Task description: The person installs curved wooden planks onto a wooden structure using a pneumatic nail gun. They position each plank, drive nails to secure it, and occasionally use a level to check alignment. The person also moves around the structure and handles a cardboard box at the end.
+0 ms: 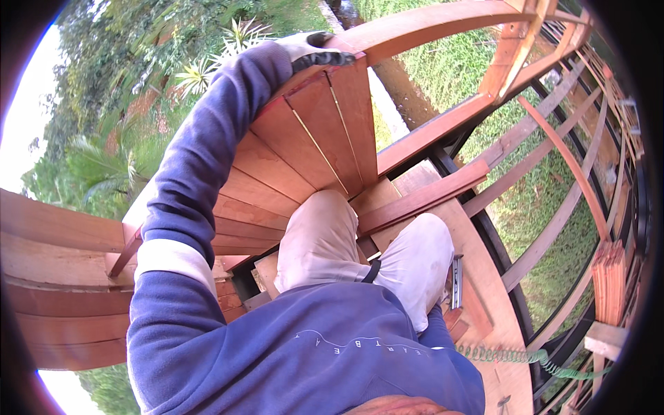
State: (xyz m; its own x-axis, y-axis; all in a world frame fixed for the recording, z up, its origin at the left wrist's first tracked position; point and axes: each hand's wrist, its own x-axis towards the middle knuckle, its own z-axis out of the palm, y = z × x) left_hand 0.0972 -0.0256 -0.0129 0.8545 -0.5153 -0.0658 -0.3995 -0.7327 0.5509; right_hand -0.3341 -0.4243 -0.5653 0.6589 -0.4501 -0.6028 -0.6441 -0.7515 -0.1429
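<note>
My left hand (315, 52), in a grey and black work glove, reaches up and grips the top edge of an upright wooden board (357, 117). That board ends a curved wall of reddish-brown boards (270, 149), with narrow gaps showing between several of them. My right arm (437, 328) goes down beside my knee, and its hand is hidden from view. Next to that knee stands a narrow metal part of a tool (456, 280); the rest of it is hidden.
A curved wooden rail (429, 29) continues right from the wall. Loose planks (429, 197) lie across the plywood platform (494, 297). A green coiled hose (512, 355) runs at lower right. Dark metal framing and thin slats (553, 142) stand above grass. A stack of short boards (609, 280) sits farther right.
</note>
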